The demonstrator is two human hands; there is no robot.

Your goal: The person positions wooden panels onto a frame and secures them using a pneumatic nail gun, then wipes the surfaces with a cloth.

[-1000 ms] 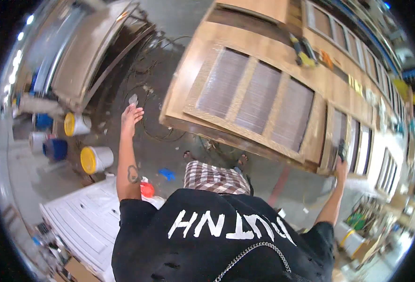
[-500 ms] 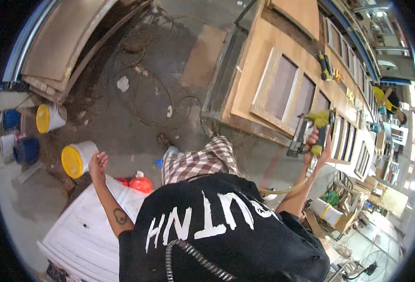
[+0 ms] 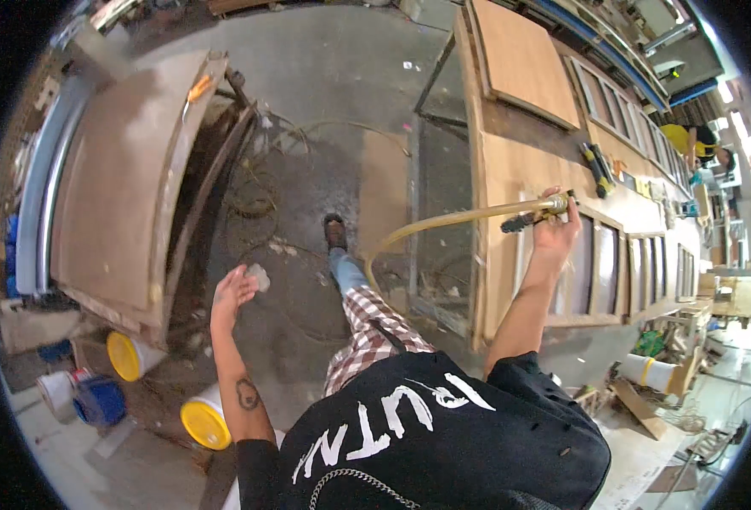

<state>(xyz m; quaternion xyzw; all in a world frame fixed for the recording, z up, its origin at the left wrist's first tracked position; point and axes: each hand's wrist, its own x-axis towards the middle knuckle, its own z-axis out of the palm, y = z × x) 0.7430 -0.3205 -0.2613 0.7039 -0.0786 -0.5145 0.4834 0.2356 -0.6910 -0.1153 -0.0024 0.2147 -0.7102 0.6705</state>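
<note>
The left hand (image 3: 234,295) is held out forward, unclenched, while the raised right hand (image 3: 555,228) grips a hosed dark tool (image 3: 519,223)

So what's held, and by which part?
Right hand: dark handheld tool with a yellowish flexible hose, gripped near the hose's metal fitting. Left hand: nothing.

Buckets (image 3: 205,425) left, panels (image 3: 528,68) on workbench (image 3: 501,170) right

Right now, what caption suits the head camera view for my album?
Workshop moment: right hand holding a dark tool and hose, left hand open, wooden frames nearby.
</note>
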